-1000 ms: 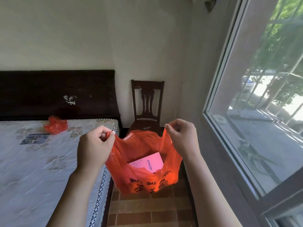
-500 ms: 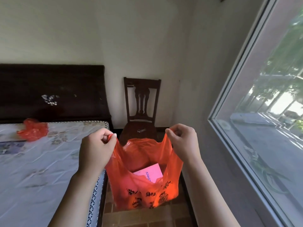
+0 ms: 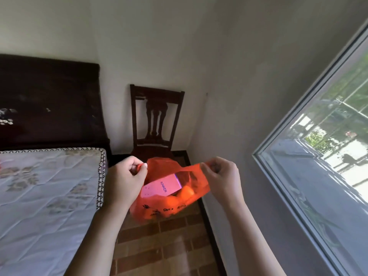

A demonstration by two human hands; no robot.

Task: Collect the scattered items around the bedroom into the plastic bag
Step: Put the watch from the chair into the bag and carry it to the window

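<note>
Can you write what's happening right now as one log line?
left hand: pinches handle | right hand: pinches handle | orange plastic bag: open | white Anker box: inside

Both my forearms come up from the bottom edge, bare, angling toward frame centre. My left hand (image 3: 124,181) sits left of centre, knuckles up, fingers (image 3: 137,166) curled, thumb and forefinger pinching the orange plastic bag (image 3: 159,208) handle. My right hand (image 3: 223,179) is right of centre, level with the left, fingers curled and pinching the other handle. Hands apart, wrists roughly straight.
</note>
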